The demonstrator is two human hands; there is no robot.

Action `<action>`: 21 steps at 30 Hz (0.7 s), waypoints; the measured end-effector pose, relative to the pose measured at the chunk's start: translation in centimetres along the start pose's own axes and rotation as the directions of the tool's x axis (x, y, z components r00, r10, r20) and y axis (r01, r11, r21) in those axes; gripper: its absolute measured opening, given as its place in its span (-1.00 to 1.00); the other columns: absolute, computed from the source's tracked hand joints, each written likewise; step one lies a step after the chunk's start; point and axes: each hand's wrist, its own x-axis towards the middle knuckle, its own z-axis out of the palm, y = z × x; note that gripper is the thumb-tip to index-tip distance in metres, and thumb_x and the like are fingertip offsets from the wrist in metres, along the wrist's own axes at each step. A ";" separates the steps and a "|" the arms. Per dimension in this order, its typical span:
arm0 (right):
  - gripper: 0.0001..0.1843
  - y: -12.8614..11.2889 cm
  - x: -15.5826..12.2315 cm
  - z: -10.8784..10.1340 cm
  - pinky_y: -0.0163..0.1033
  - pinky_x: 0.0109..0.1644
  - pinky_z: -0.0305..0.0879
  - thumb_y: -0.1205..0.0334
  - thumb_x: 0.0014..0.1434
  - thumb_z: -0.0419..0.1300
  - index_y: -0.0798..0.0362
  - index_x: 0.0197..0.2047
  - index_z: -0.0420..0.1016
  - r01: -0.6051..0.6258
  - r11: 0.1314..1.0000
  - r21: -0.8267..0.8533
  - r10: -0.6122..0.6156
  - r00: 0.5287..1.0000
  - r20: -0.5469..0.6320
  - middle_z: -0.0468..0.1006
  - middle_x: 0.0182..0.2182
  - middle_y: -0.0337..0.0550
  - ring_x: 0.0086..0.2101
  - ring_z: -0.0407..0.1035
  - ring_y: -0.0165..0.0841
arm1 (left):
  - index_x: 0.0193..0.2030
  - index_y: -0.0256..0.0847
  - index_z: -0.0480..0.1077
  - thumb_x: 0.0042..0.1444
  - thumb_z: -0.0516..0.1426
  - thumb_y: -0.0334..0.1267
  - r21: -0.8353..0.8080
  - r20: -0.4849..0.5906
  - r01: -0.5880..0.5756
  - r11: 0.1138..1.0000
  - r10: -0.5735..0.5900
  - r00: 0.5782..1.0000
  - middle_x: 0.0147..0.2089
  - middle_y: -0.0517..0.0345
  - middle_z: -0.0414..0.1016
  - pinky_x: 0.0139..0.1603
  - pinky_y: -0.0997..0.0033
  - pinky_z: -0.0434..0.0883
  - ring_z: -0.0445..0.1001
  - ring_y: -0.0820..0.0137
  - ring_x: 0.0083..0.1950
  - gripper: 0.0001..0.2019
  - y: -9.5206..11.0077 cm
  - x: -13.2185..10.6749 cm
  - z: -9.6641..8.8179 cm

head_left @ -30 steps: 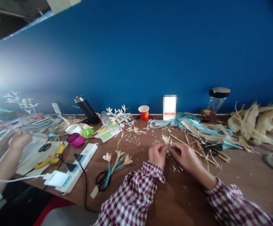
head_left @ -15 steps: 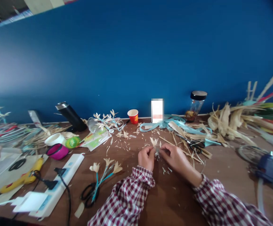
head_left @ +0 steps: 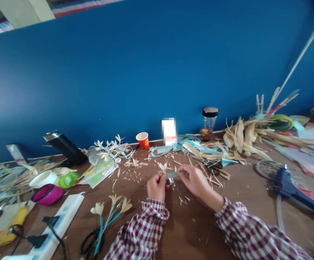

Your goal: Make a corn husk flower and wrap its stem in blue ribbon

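My left hand [head_left: 156,186] pinches the base of a small pale flower [head_left: 162,167], which looks made of corn husk. A short pale grey-green strip [head_left: 171,174] runs from the flower's base to my right hand [head_left: 194,181], whose thumb and fingers close on its other end. Near my left sleeve lie three finished husk flowers [head_left: 114,200] on blue-wrapped stems, resting over black-handled scissors [head_left: 90,242]. Cut husk scraps [head_left: 184,199] are scattered around both hands.
A red paper cup [head_left: 143,141], light blue ribbon [head_left: 184,144] and a glass jar [head_left: 209,124] stand or lie along the blue wall. Dry husks [head_left: 240,139] and a blue glue gun [head_left: 285,182] are at right. A power strip [head_left: 65,213] and black flask [head_left: 66,146] are at left.
My view has turned right, so the tabletop things appear shifted left. My hands have drawn slightly apart, and more of the strip shows between them.
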 end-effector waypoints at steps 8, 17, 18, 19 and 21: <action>-0.84 0.2 0.3 -0.9 -0.31 -0.34 0.22 0.23 0.15 0.08 0.06 -0.36 0.46 -0.025 0.999 0.024 0.026 0.999 -0.044 0.56 -0.43 -0.14 -0.43 0.40 -0.32 | -0.44 -0.32 0.51 -0.17 0.24 0.01 -0.132 0.038 0.085 0.988 -0.081 0.996 -0.58 0.19 0.38 -0.54 0.48 0.43 0.36 0.50 -0.56 -0.64 -0.7 0.5 0.0; -0.86 0.3 0.4 -0.7 -0.25 -0.34 0.18 0.22 0.12 0.09 0.06 -0.36 0.44 -0.063 0.997 0.045 0.066 0.995 -0.075 0.53 -0.40 -0.12 -0.43 0.36 -0.29 | -0.44 -0.32 0.51 -0.17 0.24 0.00 -0.116 -0.008 0.052 0.992 -0.053 0.999 -0.59 0.21 0.39 -0.56 0.49 0.42 0.35 0.50 -0.58 -0.64 -0.5 0.5 -0.2; -0.86 0.3 0.4 -0.8 -0.23 -0.33 0.18 0.21 0.11 0.09 0.06 -0.36 0.43 -0.071 0.996 0.055 0.076 0.994 -0.079 0.52 -0.41 -0.11 -0.43 0.36 -0.28 | -0.44 -0.32 0.51 -0.16 0.23 0.00 -0.104 -0.015 0.039 0.994 -0.041 0.999 -0.59 0.22 0.39 -0.57 0.49 0.42 0.35 0.49 -0.59 -0.65 -0.3 0.4 -0.2; -0.86 0.2 0.4 -0.8 -0.22 -0.32 0.19 0.21 0.11 0.09 0.07 -0.37 0.42 -0.079 0.994 0.072 0.085 0.993 -0.080 0.51 -0.42 -0.10 -0.42 0.35 -0.28 | -0.44 -0.32 0.51 -0.15 0.23 -0.01 -0.093 -0.022 0.029 0.995 -0.031 0.999 -0.59 0.22 0.39 -0.57 0.49 0.42 0.36 0.48 -0.59 -0.66 -0.1 0.3 -0.2; -0.83 0.1 0.4 -0.7 -0.22 -0.32 0.21 0.19 0.12 0.07 0.08 -0.38 0.41 -0.095 0.988 0.126 0.104 0.992 -0.068 0.50 -0.45 -0.10 -0.44 0.35 -0.29 | -0.44 -0.32 0.51 -0.14 0.22 -0.03 -0.076 -0.032 0.018 0.997 -0.021 0.999 -0.59 0.23 0.40 -0.57 0.48 0.43 0.36 0.48 -0.59 -0.67 0.1 0.1 -0.2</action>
